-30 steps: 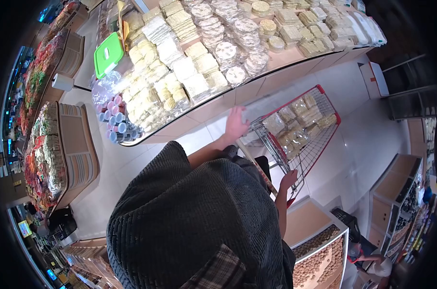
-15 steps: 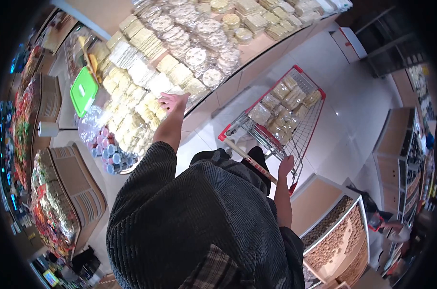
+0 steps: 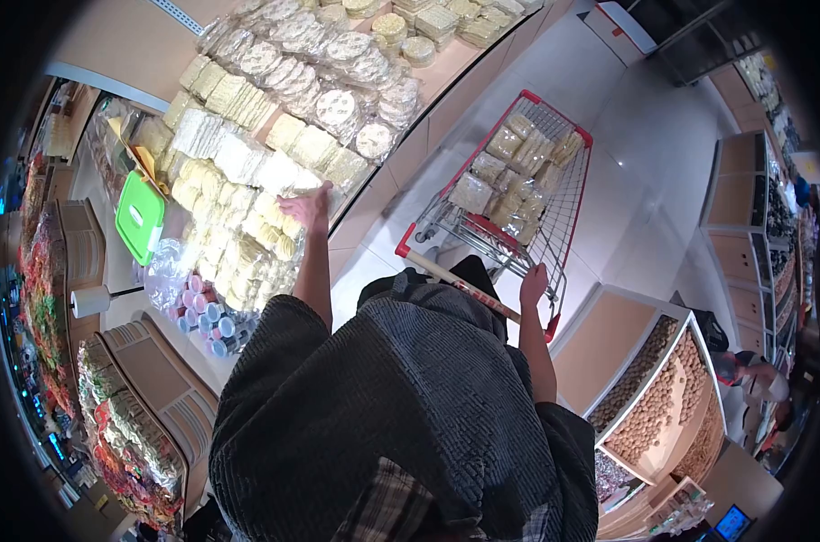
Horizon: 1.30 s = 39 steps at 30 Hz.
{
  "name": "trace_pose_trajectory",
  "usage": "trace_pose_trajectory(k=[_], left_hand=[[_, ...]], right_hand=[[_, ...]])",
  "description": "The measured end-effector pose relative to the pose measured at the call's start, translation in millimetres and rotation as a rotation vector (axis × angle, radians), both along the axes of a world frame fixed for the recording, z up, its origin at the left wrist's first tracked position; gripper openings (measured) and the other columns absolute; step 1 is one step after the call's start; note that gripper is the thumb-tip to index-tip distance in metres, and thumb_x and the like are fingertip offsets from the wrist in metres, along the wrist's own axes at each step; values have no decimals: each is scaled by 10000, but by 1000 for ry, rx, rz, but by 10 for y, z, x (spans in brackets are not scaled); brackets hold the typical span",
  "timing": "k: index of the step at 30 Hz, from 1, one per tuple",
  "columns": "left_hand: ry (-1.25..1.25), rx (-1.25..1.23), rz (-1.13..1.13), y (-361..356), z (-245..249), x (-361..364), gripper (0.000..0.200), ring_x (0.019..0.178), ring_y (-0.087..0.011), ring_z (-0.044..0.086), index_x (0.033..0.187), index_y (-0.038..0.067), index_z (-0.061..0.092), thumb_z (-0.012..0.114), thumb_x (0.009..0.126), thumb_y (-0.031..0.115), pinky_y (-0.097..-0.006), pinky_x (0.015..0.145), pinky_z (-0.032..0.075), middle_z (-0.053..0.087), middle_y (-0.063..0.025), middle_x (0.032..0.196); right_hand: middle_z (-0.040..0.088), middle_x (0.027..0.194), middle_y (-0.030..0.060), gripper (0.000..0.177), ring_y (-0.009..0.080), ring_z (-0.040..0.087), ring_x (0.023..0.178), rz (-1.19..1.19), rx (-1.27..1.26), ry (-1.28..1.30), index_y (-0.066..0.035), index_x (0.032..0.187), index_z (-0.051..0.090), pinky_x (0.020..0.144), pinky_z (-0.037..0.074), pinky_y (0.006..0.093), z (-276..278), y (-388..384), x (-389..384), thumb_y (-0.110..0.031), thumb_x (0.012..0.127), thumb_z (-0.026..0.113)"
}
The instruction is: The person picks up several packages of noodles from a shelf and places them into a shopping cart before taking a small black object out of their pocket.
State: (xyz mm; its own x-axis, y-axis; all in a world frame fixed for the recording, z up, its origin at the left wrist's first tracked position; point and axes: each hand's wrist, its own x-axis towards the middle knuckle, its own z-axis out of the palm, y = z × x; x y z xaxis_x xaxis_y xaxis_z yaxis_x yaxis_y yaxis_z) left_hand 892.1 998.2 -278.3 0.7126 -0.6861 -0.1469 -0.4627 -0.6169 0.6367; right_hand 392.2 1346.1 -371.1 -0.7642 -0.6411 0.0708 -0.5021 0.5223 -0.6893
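Note:
My left hand point(image 3: 307, 209) reaches over the front of a display, its fingers stretched out against pale yellow wrapped packs point(image 3: 270, 219). White packs point(image 3: 284, 173) lie just beyond the fingers. The packs look like dried noodle cakes. I cannot make out any pack lifted in this hand. My right hand point(image 3: 534, 284) is closed at the near right end of a shopping cart point(image 3: 576, 194), by the handle point(image 3: 455, 282). Several clear-wrapped yellowish packs point(image 3: 518, 167) lie inside the cart.
A green lid-like panel point(image 3: 140, 218) and lidded tubs point(image 3: 202, 316) stand at the display's left. A bin of nuts point(image 3: 649, 411) is close on my right. Packaged goods point(image 3: 125, 434) fill a stand at lower left. Another person point(image 3: 755, 375) is at far right.
The view has shifted, so the display and cart appear farther left. My left hand stays at the packs, its fingers now over the yellow ones. My right hand remains on the cart.

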Motion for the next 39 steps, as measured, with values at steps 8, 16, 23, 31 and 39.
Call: trace_pose_trajectory(k=[8,16,23,31,39], left_hand=[[1684,-336,-174,519,581,-52,721,1273,-395,599,1516,3,478,705,909,320,-510,1162,438,629,-189,1375],[2419,-364,-445,827,1039,-697,965,1449,-395,491,1677,47,273,573,961,622,-572,1104,471,345,-241,1689],[2703,-248,-449,924,1092,-878,1017,1474,-424,464,1684,69,262,562,943,697,-545,1059,488,333,-243,1701],[2239,-195,-382,1218,831,-1120,814,1464,-372,505,1598,98,444,593,939,551,-581,1232,381,519,-169,1596],[1733,-123,-288,1534,982,-1885,840,1291,-310,626,1554,108,328,821,877,169,-531,1077,541,537,-127,1431]], right_hand=[[555,816,227,161,391,541,754,56,-28,-41,23,912,514,730,438,498,-174,-46,-22,-123,975,544],[601,823,236,168,410,587,760,88,20,-58,32,914,567,725,451,512,-112,-185,53,-116,989,548],[556,799,210,198,365,534,740,124,9,-137,42,896,528,731,441,497,27,-303,130,-140,968,561],[572,1328,267,424,458,552,1267,182,77,84,38,1311,542,1083,442,508,578,-460,365,-140,945,664],[402,1542,253,1048,382,436,1448,687,-217,-197,41,1601,284,1222,354,466,2382,-1076,1686,-183,801,923]])
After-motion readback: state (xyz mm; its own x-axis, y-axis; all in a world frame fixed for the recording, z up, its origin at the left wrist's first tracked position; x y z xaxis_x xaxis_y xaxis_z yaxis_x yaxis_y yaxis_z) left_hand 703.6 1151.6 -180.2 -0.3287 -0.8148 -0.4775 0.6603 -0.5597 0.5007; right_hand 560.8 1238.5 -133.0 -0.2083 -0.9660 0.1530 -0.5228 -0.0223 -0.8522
